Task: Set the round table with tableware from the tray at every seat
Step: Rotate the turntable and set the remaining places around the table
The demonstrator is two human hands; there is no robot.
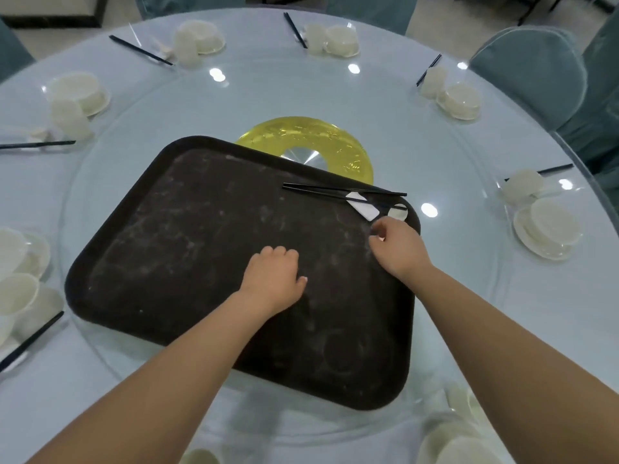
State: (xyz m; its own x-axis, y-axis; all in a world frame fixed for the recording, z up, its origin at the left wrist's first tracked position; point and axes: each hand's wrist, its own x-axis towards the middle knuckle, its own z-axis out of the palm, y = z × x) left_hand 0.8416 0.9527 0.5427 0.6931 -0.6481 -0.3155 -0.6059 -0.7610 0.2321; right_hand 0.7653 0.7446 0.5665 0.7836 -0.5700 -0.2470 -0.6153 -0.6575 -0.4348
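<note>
Pale blue cloth covers the round table (418, 430), and a clear glass turntable (452, 145) lies on top of it with a yellow ring (351, 142) at its centre. Chairs in blue-grey covers (529, 72) stand along the far and right sides.

From the head camera, a dark brown tray (187, 229) rests on the turntable, nearly bare. At its far right corner lie a pair of black chopsticks (341, 189), a small white rest (363, 207) under them, and the bowl of a white spoon (397, 212) just beside the rest.

The left hand (273, 279) lies palm down on the middle of the tray, its fingers curled loosely together and holding nothing. The right hand (397, 247) is near the tray's right edge, just short of the spoon and the rest; its fingers are bent with thumb and forefinger close together, and whether they pinch anything I cannot tell.

Around the table's rim, seats carry white plates with bowls (544, 229), cups (433, 82) and black chopsticks (140, 50) beside them. More white dishes (465, 443) show blurred at the near edge.
</note>
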